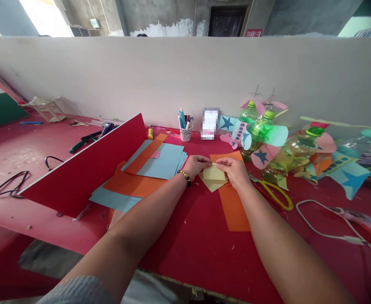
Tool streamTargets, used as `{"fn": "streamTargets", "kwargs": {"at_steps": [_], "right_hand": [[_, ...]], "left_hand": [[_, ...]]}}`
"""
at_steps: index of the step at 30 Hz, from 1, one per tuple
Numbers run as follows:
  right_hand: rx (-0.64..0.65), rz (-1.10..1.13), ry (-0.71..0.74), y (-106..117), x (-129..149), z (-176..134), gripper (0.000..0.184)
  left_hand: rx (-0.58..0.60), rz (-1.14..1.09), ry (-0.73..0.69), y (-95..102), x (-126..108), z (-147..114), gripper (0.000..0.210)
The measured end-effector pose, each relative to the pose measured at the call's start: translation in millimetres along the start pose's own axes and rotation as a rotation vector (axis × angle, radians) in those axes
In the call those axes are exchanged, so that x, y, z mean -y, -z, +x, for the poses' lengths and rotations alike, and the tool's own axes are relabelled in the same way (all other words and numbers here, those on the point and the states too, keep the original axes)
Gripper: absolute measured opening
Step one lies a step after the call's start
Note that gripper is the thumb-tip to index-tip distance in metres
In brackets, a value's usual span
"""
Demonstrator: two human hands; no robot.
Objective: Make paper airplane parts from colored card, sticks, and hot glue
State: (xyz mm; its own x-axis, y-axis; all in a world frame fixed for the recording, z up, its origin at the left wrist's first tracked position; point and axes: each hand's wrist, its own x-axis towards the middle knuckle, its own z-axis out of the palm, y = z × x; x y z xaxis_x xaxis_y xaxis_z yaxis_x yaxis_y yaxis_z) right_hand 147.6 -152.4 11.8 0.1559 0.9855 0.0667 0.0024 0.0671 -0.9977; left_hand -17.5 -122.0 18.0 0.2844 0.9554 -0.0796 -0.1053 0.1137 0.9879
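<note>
Both hands pinch the top edge of a small pale yellow piece of paper [214,173]. My left hand [196,166] has its fingertips closed at the left end, and my right hand [235,170] grips the right end. A second pale yellow sheet [214,185] shows below it, with a corner pointing toward me. Orange paper [235,211] lies under and beside my right hand. Just right of that hand are scissors with yellow handles [276,195], their blades partly hidden. A beaded bracelet circles my left wrist.
Blue sheets [165,158] and orange sheets [135,184] are stacked left, beside an upright red board [87,169]. A pen cup [185,134] and a phone-like blurred object [210,123] stand behind. Plastic bottles with paper wings [295,152] and a white cable [318,234] occupy the right.
</note>
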Motion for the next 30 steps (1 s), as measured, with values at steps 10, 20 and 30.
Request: {"fn": "streamTargets", "kwargs": {"at_steps": [10,20,30], "right_hand": [[0.004,-0.077,-0.019,1.2,1.3,-1.1,0.038],[0.023,0.0,-0.054,0.7,1.9,-1.6,0.035],[0.011,0.05,-0.032,0.2,3.0,-2.0,0.03]], "left_hand": [[-0.001,-0.02,0.006,0.5,1.8,1.8,0.022],[-0.02,-0.027,-0.003,0.3,3.1,2.9,0.025],[-0.01,-0.008,0.011,-1.0,-0.1,-0.5,0.023]]}}
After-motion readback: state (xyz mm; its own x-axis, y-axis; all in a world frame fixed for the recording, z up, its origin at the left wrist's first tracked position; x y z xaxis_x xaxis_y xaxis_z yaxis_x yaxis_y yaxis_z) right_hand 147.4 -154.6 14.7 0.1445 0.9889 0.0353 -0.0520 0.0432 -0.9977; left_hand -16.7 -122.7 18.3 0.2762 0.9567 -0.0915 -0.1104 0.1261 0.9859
